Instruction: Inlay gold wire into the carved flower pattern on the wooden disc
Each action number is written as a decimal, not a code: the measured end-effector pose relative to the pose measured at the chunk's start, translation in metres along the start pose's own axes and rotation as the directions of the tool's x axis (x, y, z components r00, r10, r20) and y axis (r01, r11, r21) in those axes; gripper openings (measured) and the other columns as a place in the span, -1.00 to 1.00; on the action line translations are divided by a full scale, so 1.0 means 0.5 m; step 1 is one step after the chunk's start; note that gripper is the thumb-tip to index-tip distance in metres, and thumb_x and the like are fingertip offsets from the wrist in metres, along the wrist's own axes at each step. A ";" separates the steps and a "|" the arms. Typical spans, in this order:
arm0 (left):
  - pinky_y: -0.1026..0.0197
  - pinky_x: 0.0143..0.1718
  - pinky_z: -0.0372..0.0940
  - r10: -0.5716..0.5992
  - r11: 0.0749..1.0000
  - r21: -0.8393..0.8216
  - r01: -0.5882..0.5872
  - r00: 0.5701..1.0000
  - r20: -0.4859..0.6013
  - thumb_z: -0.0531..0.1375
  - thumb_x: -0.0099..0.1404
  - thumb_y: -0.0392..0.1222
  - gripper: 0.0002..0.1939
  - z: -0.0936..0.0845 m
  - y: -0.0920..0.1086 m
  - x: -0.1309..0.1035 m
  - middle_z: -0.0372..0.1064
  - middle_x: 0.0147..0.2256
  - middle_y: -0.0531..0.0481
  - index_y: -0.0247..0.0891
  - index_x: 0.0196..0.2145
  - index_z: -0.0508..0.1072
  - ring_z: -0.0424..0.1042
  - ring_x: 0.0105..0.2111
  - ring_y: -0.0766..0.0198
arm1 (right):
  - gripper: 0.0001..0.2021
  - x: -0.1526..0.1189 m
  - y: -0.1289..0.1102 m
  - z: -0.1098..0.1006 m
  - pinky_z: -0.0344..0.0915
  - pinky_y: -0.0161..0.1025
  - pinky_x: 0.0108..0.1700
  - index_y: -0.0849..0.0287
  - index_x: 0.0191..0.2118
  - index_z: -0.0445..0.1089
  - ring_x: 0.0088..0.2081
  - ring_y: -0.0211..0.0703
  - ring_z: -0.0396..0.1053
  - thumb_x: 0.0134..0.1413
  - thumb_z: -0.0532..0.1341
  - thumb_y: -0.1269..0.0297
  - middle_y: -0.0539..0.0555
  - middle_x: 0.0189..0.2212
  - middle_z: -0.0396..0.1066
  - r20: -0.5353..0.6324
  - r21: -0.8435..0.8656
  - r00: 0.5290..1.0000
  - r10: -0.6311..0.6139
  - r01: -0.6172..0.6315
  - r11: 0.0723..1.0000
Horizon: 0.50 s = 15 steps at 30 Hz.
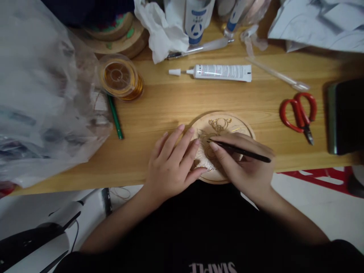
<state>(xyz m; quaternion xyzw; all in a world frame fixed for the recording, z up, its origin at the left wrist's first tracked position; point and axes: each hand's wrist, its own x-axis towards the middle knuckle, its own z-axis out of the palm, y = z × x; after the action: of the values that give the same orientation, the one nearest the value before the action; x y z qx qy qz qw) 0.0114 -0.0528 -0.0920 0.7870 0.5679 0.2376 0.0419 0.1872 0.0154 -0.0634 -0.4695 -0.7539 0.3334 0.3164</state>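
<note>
A round wooden plaque lies at the table's front edge, with gold wire outlines and a drawn pattern on its face. My left hand rests flat with fingers outstretched, its fingertips and thumb over the plaque's left side. Pinched in my right hand is a pair of slim black tweezers, slanting down to the left. Their tips are over the middle of the design. Whether they grip a piece of wire is too small to tell. Part of the pattern is hidden beneath both hands.
Beyond the plaque lies a glue tube with a white nozzle. Red-handled scissors and a dark phone-like object are at right. To the left are a spool of gold wire, a green pencil and a large plastic bag.
</note>
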 end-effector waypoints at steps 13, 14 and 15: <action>-0.11 0.06 0.30 -0.019 1.000 -0.005 0.019 1.000 0.000 0.07 0.46 0.01 -0.58 -0.004 0.001 0.009 0.40 0.12 -0.34 -0.43 -0.01 0.46 0.38 0.15 -0.13 | -0.89 0.003 -0.028 0.032 0.50 -0.25 -0.32 0.08 -0.22 0.51 -0.36 -0.20 0.52 0.15 0.28 0.42 0.01 -0.36 0.56 -0.006 -0.093 0.998 0.057 -0.058 0.994; -0.11 0.07 0.30 -0.024 1.000 -0.010 0.024 1.000 0.006 0.07 0.46 0.00 -0.59 -0.004 0.001 0.009 0.40 0.12 -0.33 -0.42 -0.01 0.46 0.38 0.16 -0.13 | -0.88 0.003 -0.031 0.032 0.51 -0.24 -0.31 0.07 -0.22 0.51 -0.36 -0.19 0.52 0.15 0.28 0.42 0.02 -0.36 0.56 -0.003 -0.106 0.998 0.058 -0.058 0.993; -0.12 0.07 0.30 -0.029 0.999 -0.014 0.029 1.000 0.010 0.08 0.46 -0.01 -0.60 -0.005 0.000 0.009 0.39 0.13 -0.32 -0.41 -0.01 0.46 0.38 0.16 -0.12 | -0.88 0.002 -0.034 0.033 0.52 -0.23 -0.31 0.07 -0.22 0.51 -0.36 -0.18 0.52 0.15 0.28 0.42 0.02 -0.35 0.57 -0.002 -0.121 0.999 0.054 -0.054 0.991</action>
<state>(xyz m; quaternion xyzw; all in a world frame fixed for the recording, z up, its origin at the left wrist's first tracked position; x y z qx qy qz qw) 0.0116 -0.0493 -0.0884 0.7795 0.5772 0.2373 0.0535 0.1651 0.0071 -0.0593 -0.5079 -0.7599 0.2955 0.2778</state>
